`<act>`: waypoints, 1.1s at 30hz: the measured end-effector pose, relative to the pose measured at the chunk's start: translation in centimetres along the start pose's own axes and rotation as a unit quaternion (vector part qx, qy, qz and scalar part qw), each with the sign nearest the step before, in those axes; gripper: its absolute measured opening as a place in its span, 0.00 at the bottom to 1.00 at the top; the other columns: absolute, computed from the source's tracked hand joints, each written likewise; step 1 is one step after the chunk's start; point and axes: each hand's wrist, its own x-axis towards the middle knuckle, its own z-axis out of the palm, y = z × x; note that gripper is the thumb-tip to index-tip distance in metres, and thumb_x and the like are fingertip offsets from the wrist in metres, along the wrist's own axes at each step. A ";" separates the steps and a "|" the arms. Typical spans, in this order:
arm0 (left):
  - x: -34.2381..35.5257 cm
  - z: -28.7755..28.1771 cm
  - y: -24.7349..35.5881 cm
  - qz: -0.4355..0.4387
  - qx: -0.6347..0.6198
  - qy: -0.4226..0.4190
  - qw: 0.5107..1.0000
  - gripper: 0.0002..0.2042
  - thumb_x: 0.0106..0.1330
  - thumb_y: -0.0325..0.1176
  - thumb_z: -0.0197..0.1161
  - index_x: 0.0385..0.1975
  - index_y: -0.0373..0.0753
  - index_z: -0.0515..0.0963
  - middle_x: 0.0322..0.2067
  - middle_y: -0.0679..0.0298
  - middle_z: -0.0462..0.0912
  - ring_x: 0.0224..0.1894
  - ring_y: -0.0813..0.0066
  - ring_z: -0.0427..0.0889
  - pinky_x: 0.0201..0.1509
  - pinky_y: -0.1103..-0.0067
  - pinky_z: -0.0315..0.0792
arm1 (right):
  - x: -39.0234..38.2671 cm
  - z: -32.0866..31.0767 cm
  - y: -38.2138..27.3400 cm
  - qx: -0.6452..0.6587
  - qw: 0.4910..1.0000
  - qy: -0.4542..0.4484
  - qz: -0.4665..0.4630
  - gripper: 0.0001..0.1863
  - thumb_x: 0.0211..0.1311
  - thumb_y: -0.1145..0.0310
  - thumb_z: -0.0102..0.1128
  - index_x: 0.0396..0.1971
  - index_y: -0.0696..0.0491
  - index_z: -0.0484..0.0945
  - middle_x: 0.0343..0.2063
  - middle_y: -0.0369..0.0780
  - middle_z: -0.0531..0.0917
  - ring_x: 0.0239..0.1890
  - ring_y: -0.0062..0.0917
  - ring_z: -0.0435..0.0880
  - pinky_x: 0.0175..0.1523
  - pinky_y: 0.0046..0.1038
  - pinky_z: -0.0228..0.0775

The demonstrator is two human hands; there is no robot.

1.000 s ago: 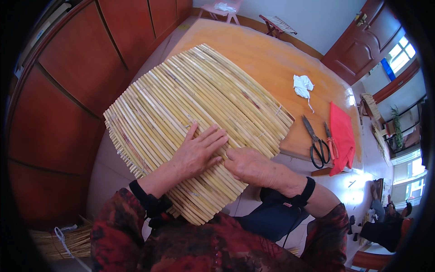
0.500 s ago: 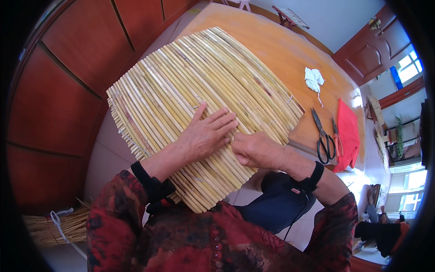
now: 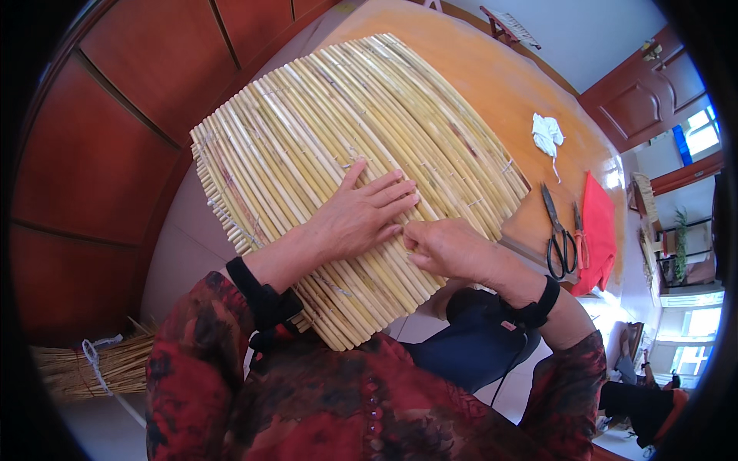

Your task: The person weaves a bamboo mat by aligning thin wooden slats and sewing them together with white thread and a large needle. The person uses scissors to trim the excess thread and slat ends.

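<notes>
A mat of pale yellow stalks (image 3: pixel 307 131), laid side by side and tied with thin thread, rests partly on the wooden table and slopes down toward my lap. My left hand (image 3: pixel 361 215) lies flat on the stalks with its fingers spread. Close beside its fingertips, my right hand (image 3: pixel 450 246) is curled closed against the mat's surface. Whatever sits between its fingers is hidden; thread cannot be made out there.
On the orange-brown table (image 3: pixel 453 84), right of the mat, lie a white bundle of thread (image 3: pixel 546 135), black scissors (image 3: pixel 559 238), red-handled pliers (image 3: pixel 580 238) and a red cloth (image 3: pixel 598 234). Reddish cabinets (image 3: pixel 84 161) stand left, above a tied straw bundle (image 3: pixel 92 369). Another person (image 3: pixel 646 403) is far right.
The whole scene sits slightly higher and further right in the picture. Both hands keep nearly the same spots on the mat, the right fingers bent a little differently.
</notes>
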 end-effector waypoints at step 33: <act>-0.2 -0.4 0.2 -0.002 0.007 -0.038 0.999 0.24 0.63 0.42 0.51 0.59 0.46 0.61 0.62 0.67 0.58 0.66 0.70 0.52 0.66 0.55 0.36 | -5.0 -0.3 1.7 0.310 0.946 0.046 -0.081 0.08 0.53 0.67 0.59 0.29 0.56 0.78 0.27 0.39 0.79 0.33 0.26 0.76 0.42 0.27 0.66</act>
